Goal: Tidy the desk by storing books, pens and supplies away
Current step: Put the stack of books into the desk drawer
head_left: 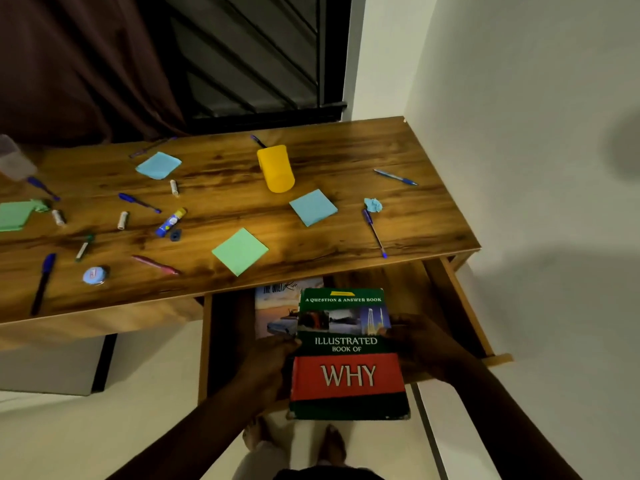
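Note:
A thick green and red book titled "Illustrated Book of WHY" (348, 355) is held over the open desk drawer (464, 306). My left hand (268, 367) grips its left edge and my right hand (420, 344) grips its right edge. A second book with a sunset cover (277, 311) lies in the drawer, partly under the first. On the wooden desk (221, 174) lie several blue pens (375, 232), blue (313, 206) and green (239, 251) sticky-note pads, a glue stick (170, 222) and a yellow cup (276, 168) tipped on its side.
A crumpled blue paper (373, 204), a pink pen (156, 265), a round tin (94, 274) and small white tubes (122, 220) are scattered on the desk. A clear container (14, 157) stands at the far left. White walls close the right side; a dark curtain hangs behind.

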`<move>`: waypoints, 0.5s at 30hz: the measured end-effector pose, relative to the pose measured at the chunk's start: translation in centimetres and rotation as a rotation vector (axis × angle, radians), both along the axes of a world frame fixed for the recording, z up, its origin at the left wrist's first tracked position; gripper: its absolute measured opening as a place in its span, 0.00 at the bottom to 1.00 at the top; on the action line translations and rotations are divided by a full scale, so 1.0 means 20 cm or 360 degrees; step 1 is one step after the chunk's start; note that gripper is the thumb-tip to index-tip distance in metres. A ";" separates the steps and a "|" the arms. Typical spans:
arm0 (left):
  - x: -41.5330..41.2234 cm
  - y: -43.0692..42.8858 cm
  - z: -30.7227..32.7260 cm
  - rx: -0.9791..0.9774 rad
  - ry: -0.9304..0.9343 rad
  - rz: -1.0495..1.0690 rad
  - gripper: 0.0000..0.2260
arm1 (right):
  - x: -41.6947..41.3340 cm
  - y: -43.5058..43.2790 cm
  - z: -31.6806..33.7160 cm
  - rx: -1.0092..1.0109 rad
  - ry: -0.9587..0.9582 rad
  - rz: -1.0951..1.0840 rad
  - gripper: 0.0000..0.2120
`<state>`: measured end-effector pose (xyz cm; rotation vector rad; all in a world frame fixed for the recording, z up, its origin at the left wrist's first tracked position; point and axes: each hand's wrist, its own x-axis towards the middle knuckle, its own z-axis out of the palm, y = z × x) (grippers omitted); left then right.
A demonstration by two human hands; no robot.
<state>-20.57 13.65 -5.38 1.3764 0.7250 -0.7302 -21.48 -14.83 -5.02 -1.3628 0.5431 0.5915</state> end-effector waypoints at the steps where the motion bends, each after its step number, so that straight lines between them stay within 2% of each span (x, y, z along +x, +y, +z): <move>1: 0.01 -0.03 -0.02 0.0008 0.0011 0.0005 0.09 | -0.01 -0.02 -0.03 -0.0019 0.0005 -0.0012 0.10; 8: 0.18 -0.26 -0.09 -0.0023 0.0026 -0.0076 0.07 | 0.07 -0.18 -0.13 -0.0035 -0.0026 -0.0107 0.17; 12: 0.28 -0.40 -0.18 0.0034 0.0035 -0.0198 0.07 | 0.15 -0.27 -0.22 -0.0188 -0.0041 -0.0114 0.21; 15: 0.32 -0.47 -0.26 0.0036 0.0021 -0.0246 0.08 | 0.22 -0.30 -0.29 -0.0350 -0.0056 -0.0108 0.20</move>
